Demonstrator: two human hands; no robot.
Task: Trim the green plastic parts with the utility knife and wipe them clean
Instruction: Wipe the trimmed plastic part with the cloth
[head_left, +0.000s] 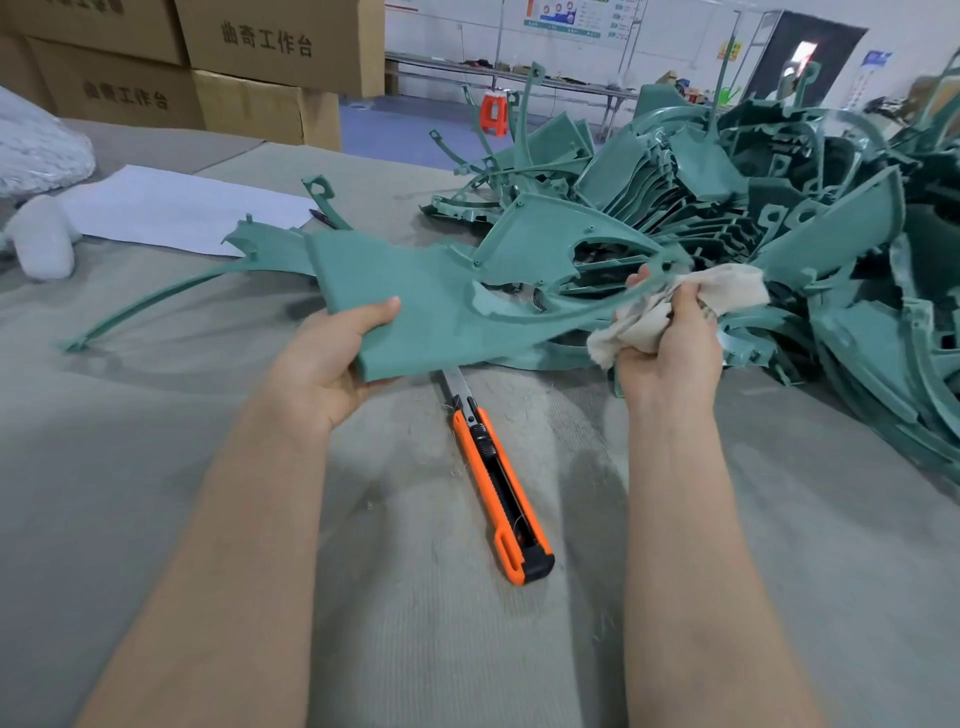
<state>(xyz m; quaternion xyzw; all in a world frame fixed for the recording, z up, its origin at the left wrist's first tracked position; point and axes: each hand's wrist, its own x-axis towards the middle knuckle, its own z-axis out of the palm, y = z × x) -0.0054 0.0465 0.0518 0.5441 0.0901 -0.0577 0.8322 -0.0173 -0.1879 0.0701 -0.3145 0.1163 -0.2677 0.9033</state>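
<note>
L hand (337, 358) clamps green part (415, 301) steady so R hand (670, 343), bunched round rag (691, 296), wipes its rim; utility knife (498, 483) idle mid-tabletop (156, 467).

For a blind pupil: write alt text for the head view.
The left hand holds a flat green plastic part while the right hand grips a crumpled cream rag against its thin curved rim. An orange utility knife, blade out, lies on the grey cloth-covered table beneath, beside a heap of similar green parts.

knife (501, 483) on table (156, 467) between both forearms — parts pile (779, 208) behind (right).
</note>
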